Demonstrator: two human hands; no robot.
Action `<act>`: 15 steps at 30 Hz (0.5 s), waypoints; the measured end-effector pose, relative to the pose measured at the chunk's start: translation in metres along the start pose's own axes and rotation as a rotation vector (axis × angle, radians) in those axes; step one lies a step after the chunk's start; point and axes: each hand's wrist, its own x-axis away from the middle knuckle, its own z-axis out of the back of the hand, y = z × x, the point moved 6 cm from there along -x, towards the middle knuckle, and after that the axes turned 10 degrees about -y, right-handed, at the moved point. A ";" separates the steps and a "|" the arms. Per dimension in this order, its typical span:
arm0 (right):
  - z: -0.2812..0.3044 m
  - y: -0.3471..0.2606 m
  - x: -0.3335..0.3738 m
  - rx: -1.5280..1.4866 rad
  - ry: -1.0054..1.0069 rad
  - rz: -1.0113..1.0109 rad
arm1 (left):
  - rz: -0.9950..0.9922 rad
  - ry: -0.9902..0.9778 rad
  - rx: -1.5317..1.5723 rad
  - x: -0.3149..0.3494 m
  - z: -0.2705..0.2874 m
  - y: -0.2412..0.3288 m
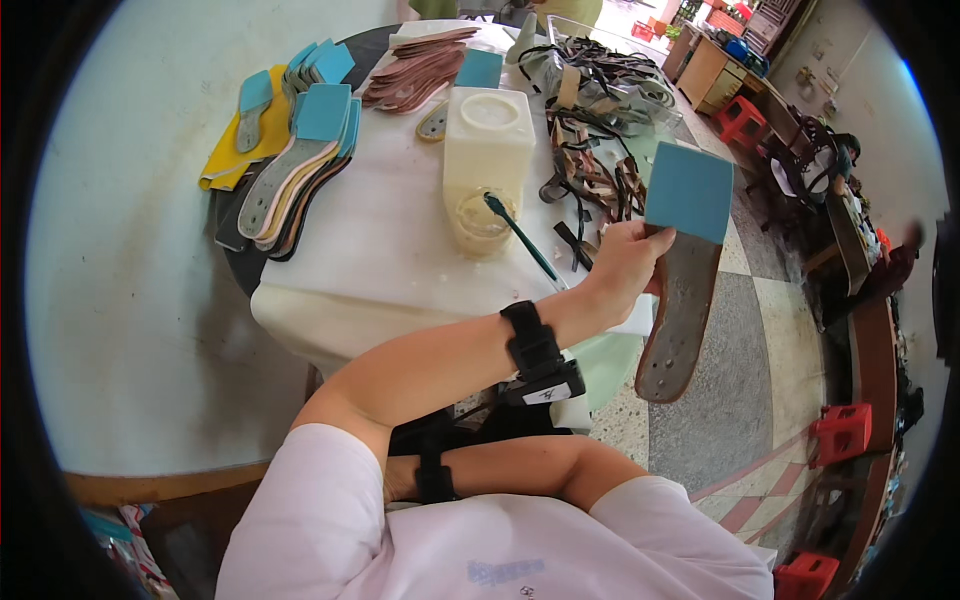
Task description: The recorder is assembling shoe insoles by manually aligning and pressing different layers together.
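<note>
My left hand (pixel 635 262) reaches across to the right, closed on a shoe insole (pixel 682 320). The insole is grey with brown edges, its narrow part hanging down past the table's edge. A blue square piece (pixel 690 190) covers its upper end, above my fingers. My right forearm (pixel 510 466) crosses leftward, low before my body; the hand is hidden behind my left upper arm and sleeve. Nearest my left forearm on the table, a brush (pixel 522 238) with a dark green handle leans in a jar (pixel 478 228) of pale paste, beside a white plastic jug (pixel 490 135).
Stacked insoles with blue ends (pixel 290 190) lie at the table's left, near a yellow sheet (pixel 238 155). Brownish-pink pieces (pixel 415 72) are piled at the back. Dark scrap strips (pixel 595 165) and a clear bin (pixel 620 85) fill the right side. Red stools (pixel 842 434) stand on the floor.
</note>
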 end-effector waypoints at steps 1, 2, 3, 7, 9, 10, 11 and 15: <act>0.003 0.009 0.003 0.074 0.000 -0.008 | 0.022 0.003 -0.020 0.002 0.000 -0.002; -0.004 -0.018 0.011 0.075 -0.016 -0.016 | 0.033 0.019 -0.042 0.006 0.005 0.001; -0.020 -0.079 0.022 0.169 -0.043 -0.029 | 0.008 0.037 -0.047 0.009 0.012 0.007; -0.013 -0.112 0.044 0.241 -0.061 -0.051 | -0.013 0.052 -0.068 -0.003 0.011 0.003; -0.012 -0.118 0.047 0.234 -0.070 -0.060 | -0.016 0.056 0.019 -0.007 -0.006 0.002; -0.008 -0.119 0.050 0.232 -0.072 -0.067 | -0.019 0.064 0.026 -0.013 -0.011 -0.004; -0.005 -0.120 0.053 0.231 -0.075 -0.074 | -0.022 0.059 0.023 -0.017 -0.016 -0.008; 0.003 -0.125 0.061 0.212 -0.087 -0.096 | -0.041 0.034 0.013 -0.027 -0.037 -0.025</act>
